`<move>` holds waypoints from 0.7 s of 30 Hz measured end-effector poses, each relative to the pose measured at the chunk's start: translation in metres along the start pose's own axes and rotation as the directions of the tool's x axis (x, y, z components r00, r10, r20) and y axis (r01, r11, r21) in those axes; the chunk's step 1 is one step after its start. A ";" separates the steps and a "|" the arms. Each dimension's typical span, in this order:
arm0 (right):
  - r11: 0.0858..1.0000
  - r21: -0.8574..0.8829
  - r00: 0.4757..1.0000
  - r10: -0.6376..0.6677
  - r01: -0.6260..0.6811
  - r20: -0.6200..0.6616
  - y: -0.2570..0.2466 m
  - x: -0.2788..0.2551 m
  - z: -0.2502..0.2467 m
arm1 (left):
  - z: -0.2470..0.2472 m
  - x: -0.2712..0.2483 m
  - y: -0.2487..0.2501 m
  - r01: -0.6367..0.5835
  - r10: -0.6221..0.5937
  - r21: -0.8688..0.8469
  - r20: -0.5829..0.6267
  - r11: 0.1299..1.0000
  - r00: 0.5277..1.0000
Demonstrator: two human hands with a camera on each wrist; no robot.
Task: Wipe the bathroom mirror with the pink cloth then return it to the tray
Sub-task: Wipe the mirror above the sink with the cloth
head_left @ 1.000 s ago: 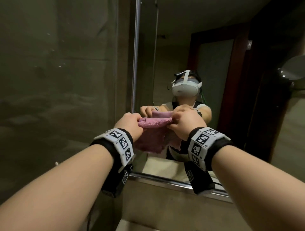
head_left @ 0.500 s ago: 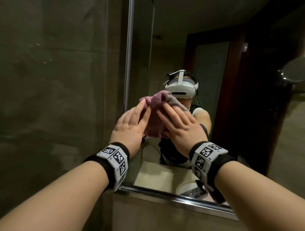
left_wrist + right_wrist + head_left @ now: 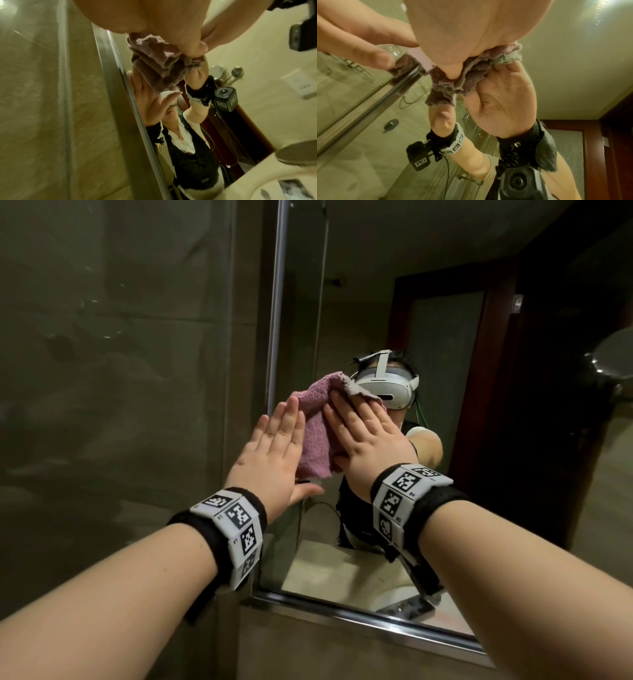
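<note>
The pink cloth (image 3: 313, 440) is pressed against the bathroom mirror (image 3: 359, 302), close to its left edge. My right hand (image 3: 366, 436) lies flat on the cloth with straight fingers, and its thumb pushes into the bunched lower folds (image 3: 471, 75). My left hand (image 3: 277, 446) is flat beside it, fingers straight, touching the cloth's left edge and holding nothing. The left wrist view shows the cloth (image 3: 154, 54) hanging in folds on the glass, with both palms reflected. No tray is plainly in view.
A metal frame (image 3: 275, 302) runs along the mirror's left side and bottom. A grey tiled wall (image 3: 120, 371) lies to the left. A small round mirror (image 3: 613, 354) juts out at the right. The reflection shows a person, a dark wooden door and a pale counter.
Both hands let go of their pinch on the stretched cloth, rose up the mirror and flattened. The cloth went up with them and now sits under the right hand.
</note>
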State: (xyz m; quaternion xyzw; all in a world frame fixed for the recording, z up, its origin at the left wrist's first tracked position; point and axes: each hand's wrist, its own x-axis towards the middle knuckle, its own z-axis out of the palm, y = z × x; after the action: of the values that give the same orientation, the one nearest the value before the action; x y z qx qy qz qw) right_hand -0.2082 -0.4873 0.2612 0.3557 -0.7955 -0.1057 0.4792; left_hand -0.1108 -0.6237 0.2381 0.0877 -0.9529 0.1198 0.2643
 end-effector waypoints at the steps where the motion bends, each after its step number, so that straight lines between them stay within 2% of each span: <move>1: 1.000 -0.006 1.000 -0.010 0.010 0.000 0.001 0.000 -0.002 | 0.002 -0.002 0.001 -0.014 0.014 0.001 0.006 1.000 1.000; 4: 1.000 -0.015 0.999 -0.025 0.025 0.028 0.000 -0.001 -0.002 | 0.005 -0.003 0.005 0.019 -0.017 -0.098 0.017 0.995 1.000; 7: 0.998 -0.054 0.999 -0.031 0.033 0.041 0.002 -0.001 -0.017 | -0.003 0.007 0.013 0.111 -0.121 -0.305 -0.014 0.946 0.993; 9: 0.995 -0.072 0.997 -0.063 0.066 0.045 0.011 0.002 -0.021 | -0.007 0.016 0.018 0.142 -0.169 -0.338 -0.052 0.930 0.984; 11: 0.994 -0.089 0.997 -0.065 0.069 0.046 0.021 0.005 -0.026 | -0.009 0.025 0.018 0.156 -0.193 -0.327 -0.085 0.932 0.977; 17: 0.987 -0.130 0.981 -0.066 0.090 0.180 0.027 0.010 -0.014 | -0.012 0.034 0.003 0.128 -0.165 -0.241 -0.143 0.962 0.976; 21: 0.988 -0.123 0.982 -0.075 0.097 0.175 0.028 0.012 -0.013 | -0.015 0.037 -0.003 0.126 -0.129 -0.051 -0.079 0.991 0.988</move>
State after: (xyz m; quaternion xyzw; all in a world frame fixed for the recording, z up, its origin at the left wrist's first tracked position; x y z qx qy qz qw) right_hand -0.2141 -0.4729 0.2906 0.3472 -0.8086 -0.2085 0.4268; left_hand -0.1344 -0.6264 0.2708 0.1374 -0.9362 0.0843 0.3123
